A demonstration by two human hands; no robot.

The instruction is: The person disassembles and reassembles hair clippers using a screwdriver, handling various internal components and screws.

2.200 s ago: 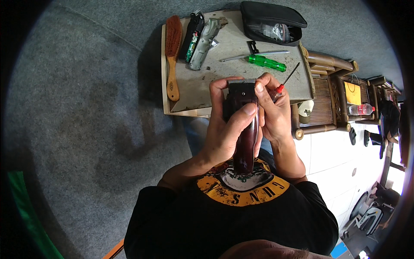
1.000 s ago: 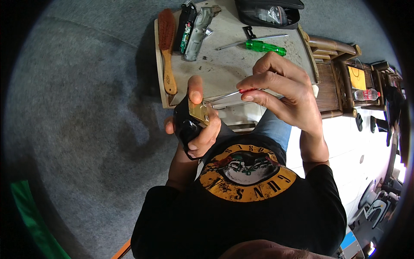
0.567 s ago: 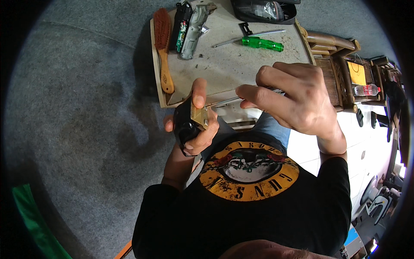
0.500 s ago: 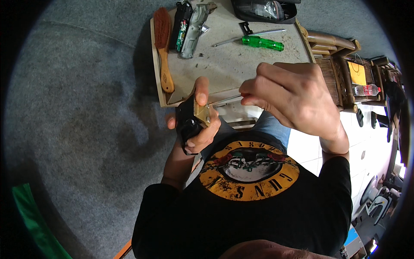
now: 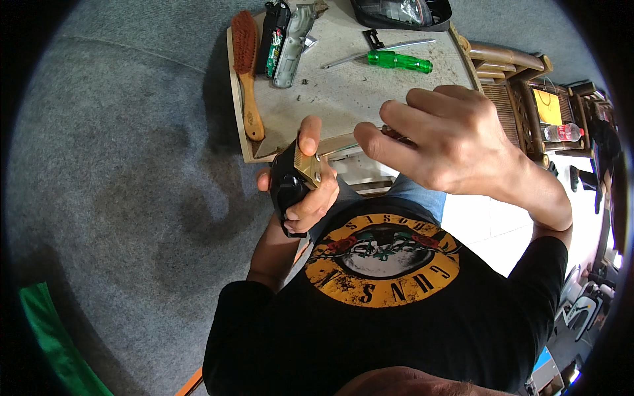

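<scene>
A black hair clipper with a gold-coloured blade is wrapped in my left hand, its thumb lying by the blade's toothed edge. My right hand is closed round the handle of a screwdriver, which my fingers mostly hide. Its thin metal shaft points left to a screw on the blade; whether the tip sits in the screw head is too small to tell. Both hands are just in front of the table's near edge, above my lap.
On the table lie a wooden-handled brush, a grey clipper housing, a black part with a green circuit board, a green-handled screwdriver and a black bracket. A black case stands behind; bamboo furniture is to the right.
My right hand has turned over at the wrist and shifted slightly left, with the elbow swung outward to the right. My left hand and the clipper have hardly moved.
</scene>
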